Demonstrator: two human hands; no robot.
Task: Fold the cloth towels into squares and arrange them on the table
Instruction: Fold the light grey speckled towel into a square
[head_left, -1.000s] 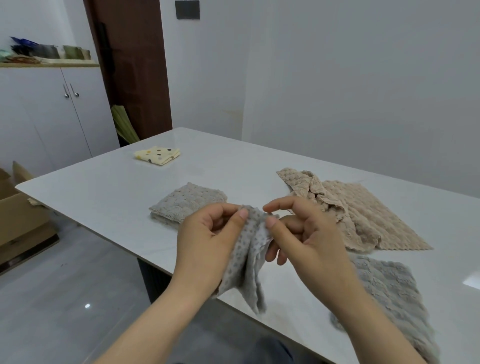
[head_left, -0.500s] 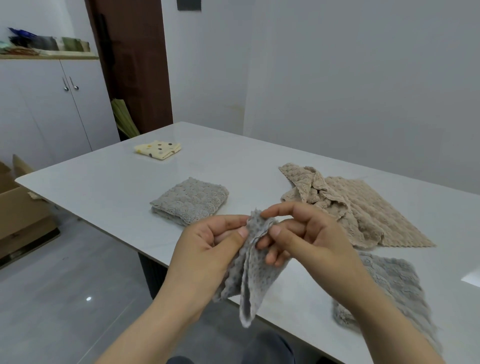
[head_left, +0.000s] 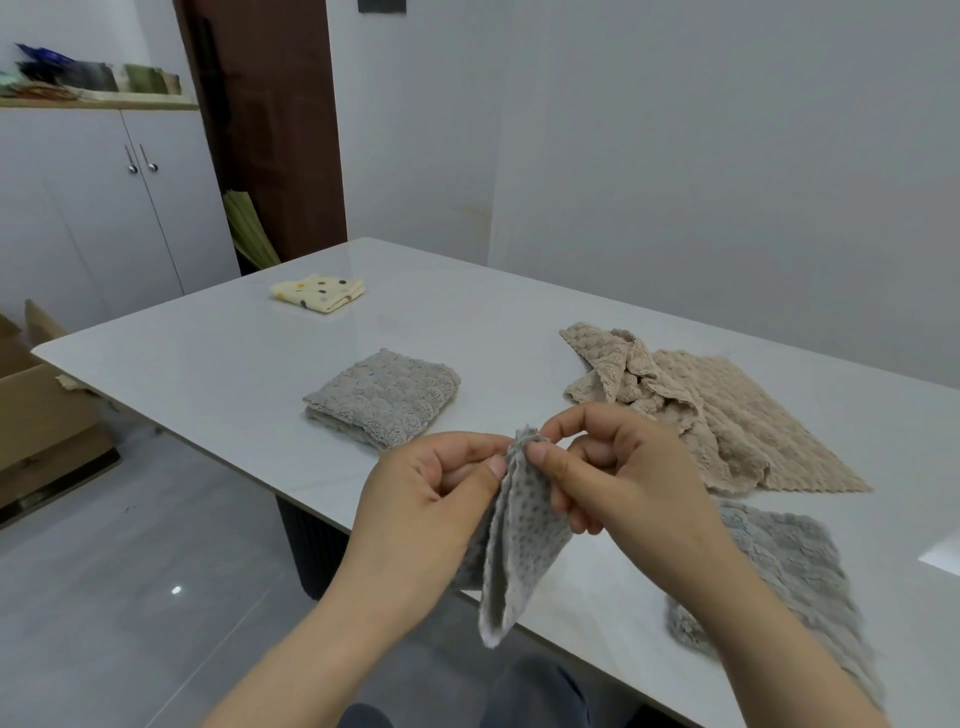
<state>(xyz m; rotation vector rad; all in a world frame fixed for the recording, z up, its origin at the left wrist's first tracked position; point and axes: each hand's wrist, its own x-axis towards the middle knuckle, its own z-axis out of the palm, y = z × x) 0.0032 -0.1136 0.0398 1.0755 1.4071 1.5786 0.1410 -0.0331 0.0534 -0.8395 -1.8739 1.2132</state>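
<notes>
Both hands — left hand (head_left: 436, 499) and right hand (head_left: 618, 483) — pinch the top edge of a grey dotted towel (head_left: 511, 545), which hangs above the worktop (head_left: 467, 332) edge.

White walls (head_left: 701, 156) rise behind my glossy table (head_left: 218, 374). Left of me stand a white cabinet (head_left: 78, 218), brown door (head_left: 275, 130) and cardboard box (head_left: 41, 415).

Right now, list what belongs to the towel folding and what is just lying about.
Job: dotted towel pinched by left hand and right hand; folded grey towel; folded yellow towel; beige towel; loose grey towel; table.
Lying about: cardboard box; cabinet.
</notes>
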